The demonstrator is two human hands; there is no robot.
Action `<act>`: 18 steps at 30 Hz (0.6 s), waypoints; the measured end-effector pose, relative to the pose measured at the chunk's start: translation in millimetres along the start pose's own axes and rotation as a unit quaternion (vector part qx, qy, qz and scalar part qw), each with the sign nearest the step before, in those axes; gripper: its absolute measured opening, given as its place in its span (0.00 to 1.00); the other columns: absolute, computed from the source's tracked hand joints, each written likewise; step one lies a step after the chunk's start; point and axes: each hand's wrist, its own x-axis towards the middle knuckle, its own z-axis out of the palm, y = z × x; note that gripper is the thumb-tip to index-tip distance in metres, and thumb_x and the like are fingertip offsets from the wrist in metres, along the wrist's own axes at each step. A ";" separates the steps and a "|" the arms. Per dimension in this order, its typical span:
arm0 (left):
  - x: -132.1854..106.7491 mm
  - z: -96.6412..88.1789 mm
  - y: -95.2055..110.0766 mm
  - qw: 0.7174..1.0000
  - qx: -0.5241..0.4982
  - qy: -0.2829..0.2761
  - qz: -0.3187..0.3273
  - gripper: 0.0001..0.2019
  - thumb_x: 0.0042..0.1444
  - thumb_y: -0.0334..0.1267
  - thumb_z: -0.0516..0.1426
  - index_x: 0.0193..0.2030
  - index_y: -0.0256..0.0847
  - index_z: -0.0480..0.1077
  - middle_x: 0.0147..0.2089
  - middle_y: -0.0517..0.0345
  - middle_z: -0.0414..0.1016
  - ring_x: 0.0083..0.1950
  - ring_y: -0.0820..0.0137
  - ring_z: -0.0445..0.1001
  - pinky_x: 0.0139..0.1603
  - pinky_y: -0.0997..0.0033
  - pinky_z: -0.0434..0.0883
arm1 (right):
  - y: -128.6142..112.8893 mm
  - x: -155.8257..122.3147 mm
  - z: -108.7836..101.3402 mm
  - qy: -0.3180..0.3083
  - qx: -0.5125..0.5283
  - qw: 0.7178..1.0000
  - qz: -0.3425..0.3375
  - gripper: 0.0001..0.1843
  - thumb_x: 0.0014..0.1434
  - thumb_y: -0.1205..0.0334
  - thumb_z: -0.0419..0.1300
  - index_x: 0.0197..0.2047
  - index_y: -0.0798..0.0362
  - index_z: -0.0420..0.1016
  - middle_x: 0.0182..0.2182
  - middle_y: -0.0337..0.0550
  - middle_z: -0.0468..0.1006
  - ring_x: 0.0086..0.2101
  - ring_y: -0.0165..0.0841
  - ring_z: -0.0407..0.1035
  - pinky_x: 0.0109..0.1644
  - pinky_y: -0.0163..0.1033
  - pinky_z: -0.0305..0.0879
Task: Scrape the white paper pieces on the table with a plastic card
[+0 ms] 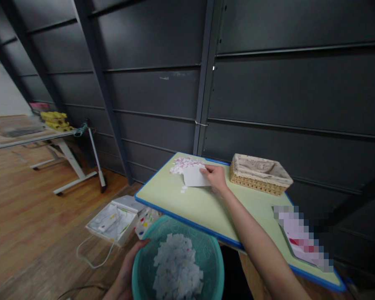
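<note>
My right hand (215, 175) pinches a white card (193, 176) by its right edge, just above the table. Behind the card and to its left lies a heap of small white and pinkish paper pieces (183, 163). A few loose scraps (183, 189) rest on the tabletop nearer to me. Below the table's front edge, my left hand (131, 260) grips the left rim of a green plastic basket (217, 266). Inside it is a pile of small white paper pieces (178, 266). My left fingers are partly hidden by the rim.
The pale yellow table (162, 193) has a blue edge. On it stand a cloth-lined woven basket (256, 183) and, at right, a blurred flat item (303, 239). An open white box (112, 223) with a cord sits on the floor. Another table (34, 137) stands far left; a dark wall rises behind.
</note>
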 end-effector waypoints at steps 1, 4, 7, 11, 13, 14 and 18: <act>0.9 -1.2 -0.1 1.000 -0.006 -0.005 -0.004 0.19 0.48 0.35 0.60 0.48 0.28 0.73 0.23 0.50 0.81 0.28 0.54 0.80 0.36 0.57 0.74 | -0.9 0.4 -1.2 -0.005 0.003 1.000 0.004 0.16 0.51 0.55 0.57 0.31 0.56 0.82 0.22 0.40 0.77 0.25 0.33 0.67 0.29 0.34 0.58; 2.6 -3.4 -0.1 1.000 -0.023 -0.016 -0.007 0.15 0.48 0.35 0.61 0.42 0.30 0.74 0.25 0.49 0.82 0.30 0.54 0.81 0.37 0.57 0.74 | -3.1 2.1 -6.7 -0.028 0.017 0.999 0.017 0.15 0.49 0.56 0.57 0.31 0.57 0.82 0.21 0.39 0.76 0.25 0.33 0.66 0.27 0.33 0.57; 2.8 -4.2 -0.6 1.000 -0.011 -0.014 0.010 0.09 0.46 0.35 0.62 0.34 0.33 0.75 0.25 0.49 0.82 0.28 0.55 0.80 0.35 0.57 0.74 | -3.0 4.4 -14.4 -0.043 0.022 0.998 0.032 0.15 0.47 0.56 0.58 0.29 0.57 0.82 0.21 0.39 0.75 0.24 0.32 0.65 0.25 0.33 0.55; 3.4 -4.3 -1.5 1.000 0.006 -0.001 0.030 0.04 0.46 0.34 0.62 0.28 0.35 0.73 0.23 0.51 0.81 0.25 0.56 0.79 0.33 0.57 0.74 | -1.4 6.3 -21.9 -0.031 0.038 0.997 0.062 0.16 0.45 0.56 0.58 0.28 0.59 0.82 0.21 0.40 0.75 0.23 0.32 0.64 0.24 0.33 0.54; 4.3 -4.4 -1.6 1.000 0.007 -0.011 0.027 0.04 0.46 0.34 0.62 0.29 0.35 0.73 0.23 0.50 0.82 0.26 0.56 0.79 0.34 0.57 0.74 | -1.9 6.0 -22.6 -0.022 0.053 0.996 0.073 0.16 0.45 0.56 0.58 0.28 0.60 0.81 0.21 0.41 0.75 0.23 0.31 0.64 0.24 0.33 0.54; 4.7 -4.5 -1.5 1.000 0.007 -0.015 0.021 0.05 0.46 0.34 0.62 0.30 0.34 0.73 0.24 0.50 0.82 0.26 0.55 0.79 0.35 0.56 0.74 | -2.6 5.5 -22.2 -0.020 0.059 0.995 0.075 0.16 0.44 0.56 0.58 0.28 0.60 0.81 0.21 0.41 0.75 0.23 0.31 0.63 0.24 0.33 0.54; 5.4 -4.3 -0.7 1.000 -0.010 -0.022 0.009 0.11 0.47 0.35 0.61 0.37 0.31 0.74 0.24 0.50 0.82 0.29 0.54 0.80 0.35 0.56 0.74 | -6.5 2.6 -18.3 -0.031 0.065 0.995 0.068 0.15 0.44 0.56 0.59 0.26 0.59 0.80 0.21 0.41 0.75 0.23 0.31 0.63 0.23 0.33 0.53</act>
